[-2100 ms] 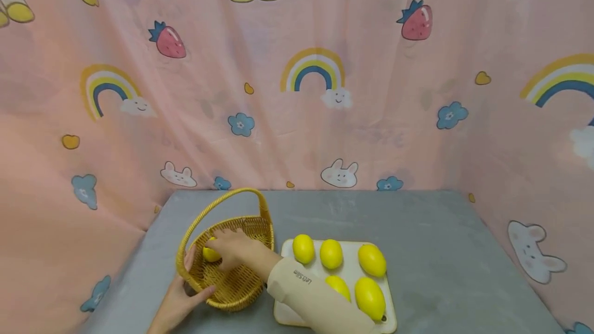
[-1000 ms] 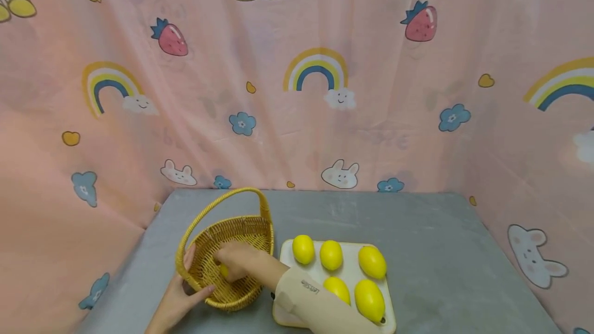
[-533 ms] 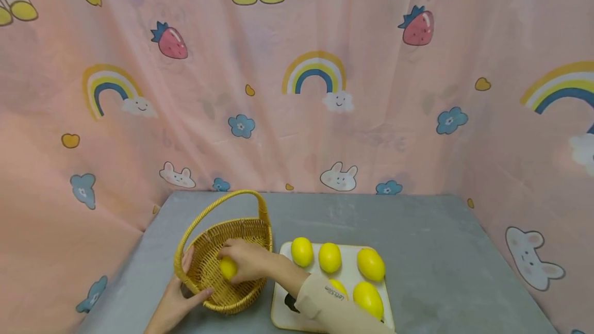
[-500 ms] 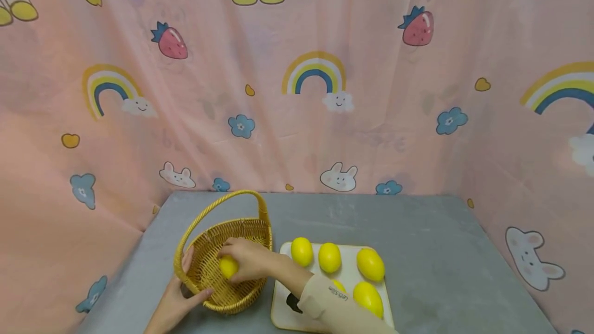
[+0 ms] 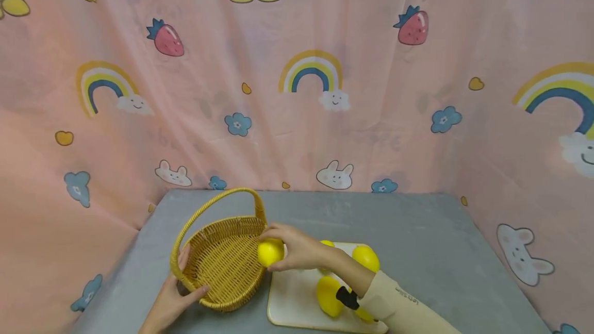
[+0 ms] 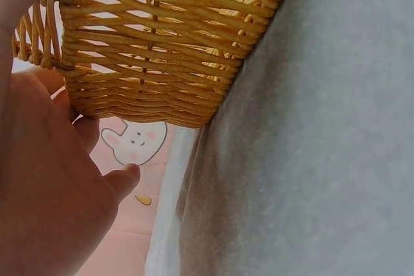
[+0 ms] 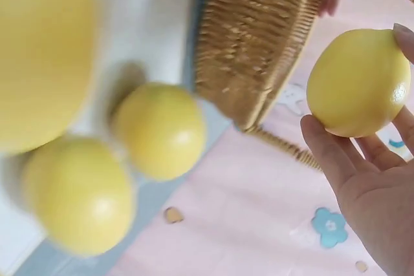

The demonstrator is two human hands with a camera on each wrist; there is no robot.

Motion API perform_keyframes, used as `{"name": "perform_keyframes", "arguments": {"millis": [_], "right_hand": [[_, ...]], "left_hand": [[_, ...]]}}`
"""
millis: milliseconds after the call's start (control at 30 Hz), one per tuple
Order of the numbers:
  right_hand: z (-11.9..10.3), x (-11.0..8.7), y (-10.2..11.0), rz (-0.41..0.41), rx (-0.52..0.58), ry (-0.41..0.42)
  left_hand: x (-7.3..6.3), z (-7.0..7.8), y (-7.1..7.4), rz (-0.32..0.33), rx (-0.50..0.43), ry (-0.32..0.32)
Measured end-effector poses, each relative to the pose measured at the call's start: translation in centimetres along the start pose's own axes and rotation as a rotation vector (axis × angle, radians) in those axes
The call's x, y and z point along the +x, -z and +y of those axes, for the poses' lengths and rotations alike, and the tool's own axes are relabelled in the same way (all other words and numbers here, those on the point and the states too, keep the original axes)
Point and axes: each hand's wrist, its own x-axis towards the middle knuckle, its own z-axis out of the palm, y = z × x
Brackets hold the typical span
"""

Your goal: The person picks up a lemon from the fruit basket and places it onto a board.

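Observation:
A yellow lemon (image 5: 270, 252) is held between the fingers and thumb of my right hand (image 5: 299, 249), over the gap between basket and tray. The right wrist view gives the same lemon (image 7: 359, 82) up close, its pale skin smooth and whole. My left hand (image 5: 169, 295) grips the left side of a woven basket (image 5: 227, 262), with the thumb on its near rim. In the left wrist view, the fingers lie behind the basket wall (image 6: 162, 37) by the handle's base. The basket's visible floor is bare, and its arched handle stands up.
Right of the basket lies a white tray (image 5: 294, 298) bearing several lemons (image 5: 328, 297), partly hidden by my right arm. The grey tabletop (image 5: 427, 262) extends beyond it to a patterned pink curtain (image 5: 278, 153). A black band (image 5: 347, 298) is at my right wrist.
My right hand has taken a lemon from inside the basket and moved it up and right, out past the rim toward the tray. The left hand has kept its hold on the basket.

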Motion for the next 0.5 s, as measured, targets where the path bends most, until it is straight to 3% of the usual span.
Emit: {"name": "perform_keyframes", "arguments": {"millis": [133, 333, 500], "right_hand": [[1.0, -2.3, 0.3, -0.029, -0.042, -0.032], [1.6, -4.4, -0.6, -0.152, -0.146, -0.107], [1.7, -5.2, -2.0, -0.194, -0.290, -0.048]], "left_hand": [[0.2, 0.1, 0.0, -0.015, 0.015, 0.027], [0.1, 0.1, 0.2, -0.013, -0.001, 0.059], [0.2, 0.4, 0.1, -0.017, -0.008, 0.060]]}}
